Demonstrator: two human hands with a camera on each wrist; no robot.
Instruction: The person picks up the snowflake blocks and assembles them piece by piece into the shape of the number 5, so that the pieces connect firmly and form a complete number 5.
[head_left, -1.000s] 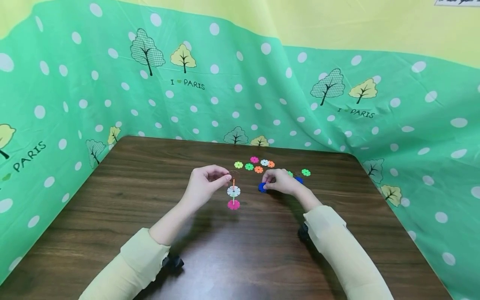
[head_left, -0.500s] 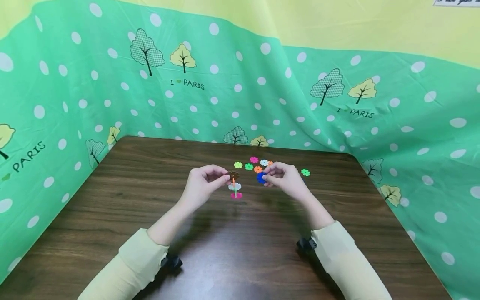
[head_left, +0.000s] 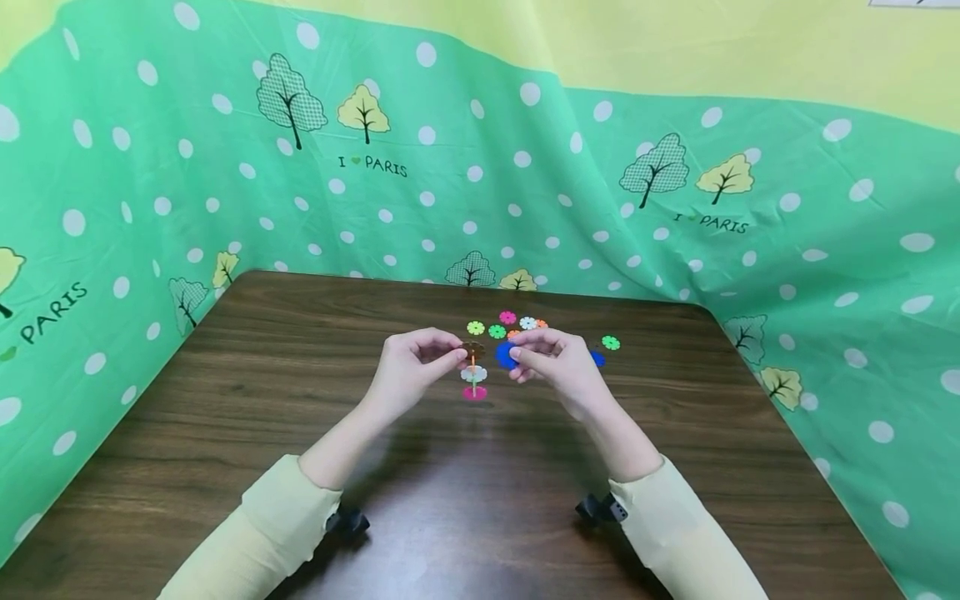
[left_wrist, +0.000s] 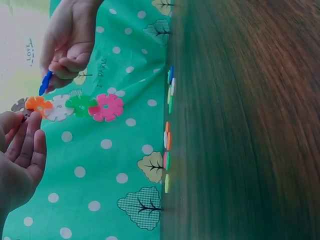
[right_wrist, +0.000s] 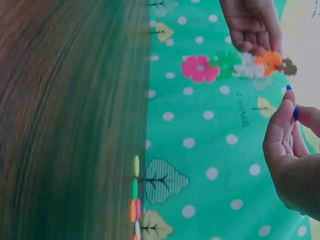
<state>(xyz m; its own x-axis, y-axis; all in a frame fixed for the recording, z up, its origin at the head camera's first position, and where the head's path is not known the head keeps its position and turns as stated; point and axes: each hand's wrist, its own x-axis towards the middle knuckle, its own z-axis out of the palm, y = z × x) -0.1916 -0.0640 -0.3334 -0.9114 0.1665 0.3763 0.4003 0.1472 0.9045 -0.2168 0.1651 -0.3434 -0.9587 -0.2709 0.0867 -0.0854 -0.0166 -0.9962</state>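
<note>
Blue disc (head_left: 505, 356) nearer 5-pc chain (left_wrist: 59, 114) | pinched, R hand (head_left: 557, 368) | brown end (head_left: 473, 347) pinched, L hand (head_left: 414, 365)

On table (head_left: 480, 500): at least 8 loose discs (head_left: 476, 327). Above table: 5 linked discs (left_wrist: 62, 113), 1 blue disc (head_left: 505, 356), 2 hands (head_left: 408, 367).

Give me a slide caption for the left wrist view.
The left hand pinches the brown end of a five-disc chain while the right hand holds a blue disc nearby.
</note>
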